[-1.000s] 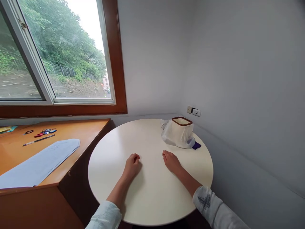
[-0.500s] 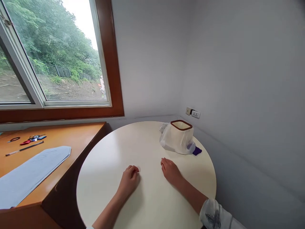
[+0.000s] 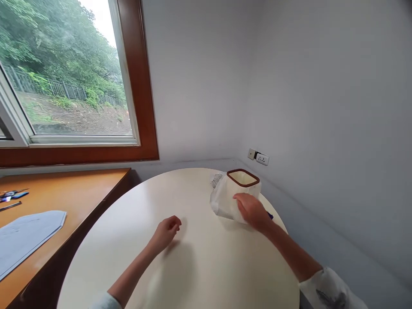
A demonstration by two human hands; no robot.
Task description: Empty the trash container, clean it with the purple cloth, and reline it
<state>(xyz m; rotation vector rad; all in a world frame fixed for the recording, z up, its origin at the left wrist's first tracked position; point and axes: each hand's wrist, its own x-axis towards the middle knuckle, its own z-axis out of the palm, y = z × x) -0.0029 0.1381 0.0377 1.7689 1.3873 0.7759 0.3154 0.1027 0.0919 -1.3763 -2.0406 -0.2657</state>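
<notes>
A small square white bin [image 3: 231,186] with a brown rim [image 3: 243,185] stands toward the far right of the round table. A thin white plastic bag [image 3: 219,204] bunches around its lower left side. My right hand [image 3: 252,210] is in front of the bin, fingers reaching forward and slightly apart, with nothing visible in them; I cannot tell whether it touches the bag. Part of a dark purple cloth [image 3: 270,215] shows behind my right wrist. Over the table's middle, my left hand [image 3: 166,231] is raised, its fingers loosely curled in with nothing seen in them.
The cream round table [image 3: 138,223] sits against the walls. At left is a wooden desk [image 3: 86,189] with paper sheets [image 3: 32,231], a pen [image 3: 10,206] and small items. A wall socket [image 3: 262,159] is behind the bin, and a window is at upper left.
My right hand has moved forward and right from the tabletop to the front of the bin. The left hand has lifted off the table slightly. The view has turned a little right.
</notes>
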